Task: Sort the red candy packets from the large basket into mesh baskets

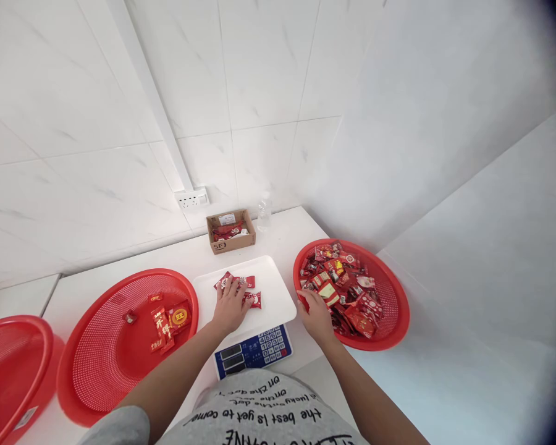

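Note:
My left hand [231, 306] lies palm down on the white scale tray [273, 290], its fingers spread over several red candy packets [246, 282]. The packets stick out on both sides of the fingers. At the left rim of the right red basket [401, 327] is my right hand [315, 315], its fingers partly stretched and apart beside the heap of red wrapped candies [343, 284]. Whether its fingertips touch the rim or a candy is hard to make out. Below the tray, the scale's blue keypad panel [254, 349] faces me.
To the left, a red mesh basket [102, 334] holds several red packets. Another red basket [13, 364] stands at the far left. Behind the tray are a small cardboard box [234, 243] with red packets and a clear bottle [264, 213]. Walls close the back and right.

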Motion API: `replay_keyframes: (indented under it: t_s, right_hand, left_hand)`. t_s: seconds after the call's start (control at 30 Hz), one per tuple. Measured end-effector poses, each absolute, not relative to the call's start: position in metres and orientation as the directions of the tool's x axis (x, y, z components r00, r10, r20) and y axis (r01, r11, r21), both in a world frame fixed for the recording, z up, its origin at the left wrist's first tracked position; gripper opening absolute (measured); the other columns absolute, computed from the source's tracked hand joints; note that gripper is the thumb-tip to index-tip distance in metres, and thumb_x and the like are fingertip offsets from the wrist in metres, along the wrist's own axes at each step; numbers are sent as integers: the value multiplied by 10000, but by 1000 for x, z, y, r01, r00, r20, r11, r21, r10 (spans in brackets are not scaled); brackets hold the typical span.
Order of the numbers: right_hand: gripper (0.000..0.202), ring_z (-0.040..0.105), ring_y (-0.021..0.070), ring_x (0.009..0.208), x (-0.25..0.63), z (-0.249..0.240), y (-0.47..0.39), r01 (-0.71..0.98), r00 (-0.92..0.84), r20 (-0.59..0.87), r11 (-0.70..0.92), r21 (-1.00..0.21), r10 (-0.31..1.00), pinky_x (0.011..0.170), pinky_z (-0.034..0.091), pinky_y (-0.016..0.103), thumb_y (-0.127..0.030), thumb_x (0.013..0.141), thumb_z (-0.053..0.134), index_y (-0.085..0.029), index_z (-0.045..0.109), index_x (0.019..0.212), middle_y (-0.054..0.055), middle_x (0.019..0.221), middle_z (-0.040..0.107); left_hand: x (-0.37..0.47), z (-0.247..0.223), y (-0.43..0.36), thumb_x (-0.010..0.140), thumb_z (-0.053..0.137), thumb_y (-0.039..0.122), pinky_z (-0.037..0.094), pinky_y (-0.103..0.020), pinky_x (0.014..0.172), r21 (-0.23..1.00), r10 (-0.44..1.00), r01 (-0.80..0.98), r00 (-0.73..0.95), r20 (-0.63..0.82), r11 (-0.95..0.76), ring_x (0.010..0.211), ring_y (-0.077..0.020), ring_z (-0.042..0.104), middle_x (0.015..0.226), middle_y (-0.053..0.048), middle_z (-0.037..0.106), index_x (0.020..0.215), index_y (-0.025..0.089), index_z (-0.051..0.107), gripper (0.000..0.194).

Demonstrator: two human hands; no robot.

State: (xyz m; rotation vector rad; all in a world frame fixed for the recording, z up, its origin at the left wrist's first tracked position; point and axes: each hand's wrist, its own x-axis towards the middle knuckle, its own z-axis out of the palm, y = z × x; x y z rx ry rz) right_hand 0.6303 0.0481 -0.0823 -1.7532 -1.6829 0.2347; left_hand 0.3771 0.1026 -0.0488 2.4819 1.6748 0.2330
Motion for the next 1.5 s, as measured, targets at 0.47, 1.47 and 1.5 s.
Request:
replay_keyframes:
  t_s: [0.47, 1.47, 1.5]
  right_hand:
    - [296, 502, 236, 1058, 631, -81, 46, 803, 149, 287, 54, -594, 946, 932, 415, 431, -261, 834, 428, -201, 598, 1068, 90, 1099, 596]
    - [293, 521, 229, 1041, 631, -81, 47, 820, 140, 292, 54, -569, 946, 930, 413, 425, -247, 830, 425, -192, 599, 1058, 95, 1086, 607]
    - [292, 523, 229, 1040, 631, -81, 47, 823, 141, 291, 52, -566, 946, 926, 416, 425, -247, 830, 424, -192, 599, 1057, 96, 1086, 607]
  left_hand:
    - [336, -49, 108, 885, 363, 314, 245, -536, 1038, 280, 968, 927, 233, 97, -251, 1316, -307, 269, 1345, -95, 434, 1084, 240, 591, 312]
    - [331, -44, 100, 729, 477, 173, 209, -490, 1086, 293, 912, 864, 392, 118, -409, 1351, -283, 199, 1411, -114, 352, 1270, 158, 403, 547]
    - [332, -45, 101, 735, 481, 182, 215, -492, 1083, 295, 912, 863, 391, 124, -410, 1347, -286, 207, 1407, -118, 357, 1272, 156, 404, 543]
